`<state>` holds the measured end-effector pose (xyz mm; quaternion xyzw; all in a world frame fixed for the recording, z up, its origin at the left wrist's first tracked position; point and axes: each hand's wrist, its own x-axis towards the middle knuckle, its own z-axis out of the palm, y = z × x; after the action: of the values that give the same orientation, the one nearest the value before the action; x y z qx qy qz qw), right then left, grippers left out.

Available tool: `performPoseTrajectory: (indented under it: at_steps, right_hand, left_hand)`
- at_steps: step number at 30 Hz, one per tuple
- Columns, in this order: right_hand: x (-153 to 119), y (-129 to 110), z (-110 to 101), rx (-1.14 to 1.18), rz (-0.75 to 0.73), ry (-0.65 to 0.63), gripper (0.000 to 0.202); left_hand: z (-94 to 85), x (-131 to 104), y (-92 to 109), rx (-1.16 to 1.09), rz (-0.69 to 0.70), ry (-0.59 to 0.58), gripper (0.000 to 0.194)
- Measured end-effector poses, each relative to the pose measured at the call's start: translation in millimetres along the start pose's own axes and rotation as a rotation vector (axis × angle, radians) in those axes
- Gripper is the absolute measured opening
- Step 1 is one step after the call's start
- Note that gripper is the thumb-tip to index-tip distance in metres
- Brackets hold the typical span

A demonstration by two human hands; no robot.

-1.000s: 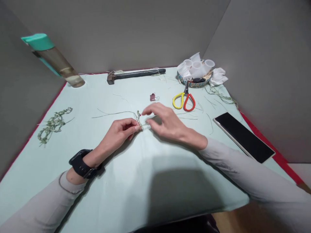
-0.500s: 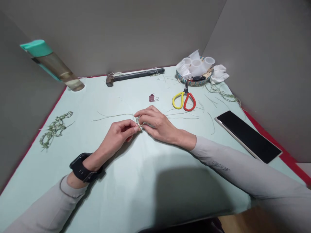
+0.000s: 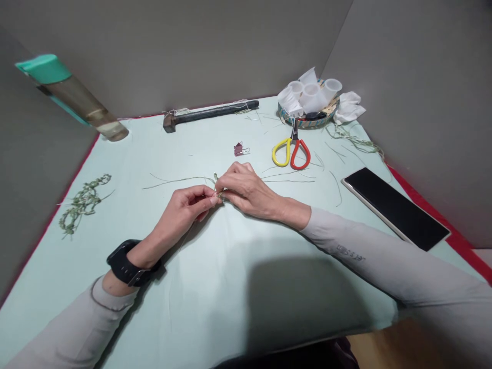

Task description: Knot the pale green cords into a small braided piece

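Observation:
Both hands meet over the middle of the table, pinching a small knotted piece of thin green cord (image 3: 216, 177). My left hand (image 3: 191, 204) is closed, thumb and index fingertip pressed on the strands. From the other side my right hand (image 3: 246, 187) grips the same work, its fingers curled over it and hiding part of the knot. Loose cord ends stretch over the cloth to the left and to the right of the hands. Beyond the hands lies a dark red binder clip (image 3: 239, 149).
Scissors (image 3: 291, 152) with yellow and red handles lie before a basket (image 3: 307, 123) of plastic cups. A hammer (image 3: 211, 114) rests at the back edge. Left are a bottle (image 3: 82, 102) and a knotted green cord piece (image 3: 83, 202); right is a phone (image 3: 395, 207).
My right hand's fingers have drawn in to a pinch beside the left fingertips, uncovering the knotted top of the cord. The left hand has barely moved, and the view has shifted slightly.

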<state>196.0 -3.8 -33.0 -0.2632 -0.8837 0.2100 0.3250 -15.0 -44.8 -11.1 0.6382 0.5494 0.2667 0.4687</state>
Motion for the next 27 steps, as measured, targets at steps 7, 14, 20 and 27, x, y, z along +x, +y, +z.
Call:
performPoseTrajectory:
  at_steps: [7, 14, 20, 27]
  right_hand:
    - [2, 0, -4, 0.134, 0.082, -0.034, 0.011]
    - [4, 2, -6, 0.291, 0.141, -0.114, 0.018]
    - [4, 0, -7, 0.346, 0.170, -0.125, 0.022]
    - [7, 0, -6, 0.316, 0.179, -0.098, 0.015]
  left_hand:
    - [0.6, 0, 2, -0.004, 0.055, -0.001, 0.024]
    - [4.7, 0, 6, -0.009, 0.126, 0.068, 0.021]
    - [5.3, -1, 9, 0.044, 0.131, 0.071, 0.022]
    - [4.5, -1, 12, 0.047, 0.079, 0.005, 0.027]
